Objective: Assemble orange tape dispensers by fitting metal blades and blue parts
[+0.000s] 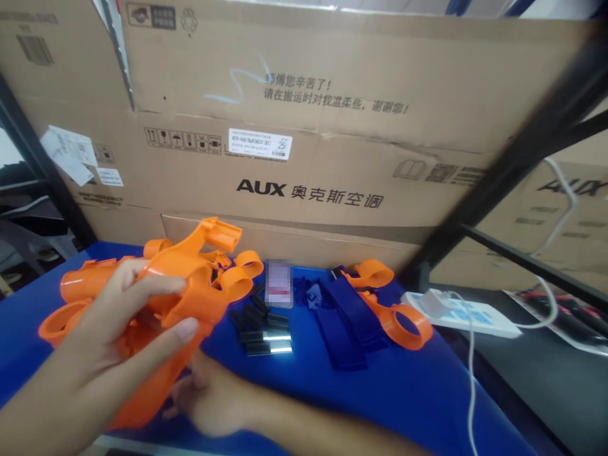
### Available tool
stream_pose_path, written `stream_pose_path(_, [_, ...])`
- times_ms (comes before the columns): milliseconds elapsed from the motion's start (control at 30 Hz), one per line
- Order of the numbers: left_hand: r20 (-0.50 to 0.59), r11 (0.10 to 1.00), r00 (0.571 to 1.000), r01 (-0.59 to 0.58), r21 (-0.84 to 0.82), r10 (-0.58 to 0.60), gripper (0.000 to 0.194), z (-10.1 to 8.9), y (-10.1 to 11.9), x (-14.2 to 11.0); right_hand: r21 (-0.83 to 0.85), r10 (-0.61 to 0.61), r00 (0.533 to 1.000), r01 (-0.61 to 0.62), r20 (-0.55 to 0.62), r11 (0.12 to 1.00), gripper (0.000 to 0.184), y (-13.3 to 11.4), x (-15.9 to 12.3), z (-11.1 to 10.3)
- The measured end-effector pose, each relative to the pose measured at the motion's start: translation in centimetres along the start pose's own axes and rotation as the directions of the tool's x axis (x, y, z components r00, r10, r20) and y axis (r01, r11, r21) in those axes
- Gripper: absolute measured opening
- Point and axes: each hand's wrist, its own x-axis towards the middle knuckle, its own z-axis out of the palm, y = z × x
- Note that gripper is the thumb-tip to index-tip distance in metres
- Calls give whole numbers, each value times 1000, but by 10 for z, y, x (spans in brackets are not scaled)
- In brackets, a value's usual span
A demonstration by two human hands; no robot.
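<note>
My left hand (128, 316) is closed around an orange plastic part (204, 304), which looks like a tape dispenser frame, with the thumb and fingers on either side of it. Below it, my right hand (213, 396) reaches in from the right. Its curled fingers are against the lower orange plastic, partly hidden behind it. More orange parts with rings (71, 323) crowd around and behind my left hand, and where one part ends and another begins is hard to make out.
Short black pieces (266, 332) lie mid-table, near a small card (278, 283). Flat blue pieces (342, 329) and orange ringed parts (408, 326) are to the right. A white power strip (475, 316) with a cable sits at the right edge. Large cardboard boxes (308, 171) stand behind the blue table (304, 392).
</note>
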Motion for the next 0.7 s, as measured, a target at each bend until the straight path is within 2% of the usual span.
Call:
stream_pose_path(33, [55, 999, 998, -31, 10, 31, 34, 7, 3, 0, 45, 0, 999, 2, -41, 999, 62, -6, -2, -3])
stream_pose_path(100, [166, 994, 983, -92, 51, 82, 30, 23, 5, 1, 119, -19, 977, 45, -211, 992, 48, -22, -13, -14])
stream_pose_path(167, [216, 995, 972, -96, 28, 88, 28, 41, 6, -1, 146, -81, 913, 150, -400, 978, 41, -40, -30, -26])
stream_pose_path(200, [226, 996, 971, -85, 17, 79, 28, 50, 7, -2, 138, -111, 891, 190, -441, 972, 41, -49, -39, -32])
stream_pose_path(267, [246, 998, 967, -64, -3, 63, 29, 69, 8, -7, 189, -111, 882, 218, -458, 958, 50, -65, -57, -40])
stream_pose_path(300, [293, 998, 954, -59, -11, 59, 29, 79, 9, -10, 220, -89, 888, 207, -452, 953, 55, -71, -64, -42])
stream_pose_path(367, [380, 999, 924, -42, -8, 42, 30, 95, 11, -15, 257, -32, 891, 165, -454, 952, 65, -79, -73, -43])
stream_pose_path(433, [415, 999, 909, -36, 1, 33, 31, 107, 11, -17, 262, 35, 878, 105, -478, 959, 71, -82, -77, -43])
stream_pose_path(533, [438, 999, 898, -43, -2, 40, 36, 116, 10, -17, 252, 112, 839, 31, -532, 967, 62, -79, -77, -46])
stream_pose_path(600, [427, 997, 901, -70, -27, 75, 38, 114, 6, -18, 233, 119, 813, 21, -569, 972, 52, -77, -78, -54])
stream_pose_path(700, [327, 992, 937, -121, -34, 125, 36, 101, -10, -33, 210, 91, 782, 52, -617, 976, 48, -80, -83, -71])
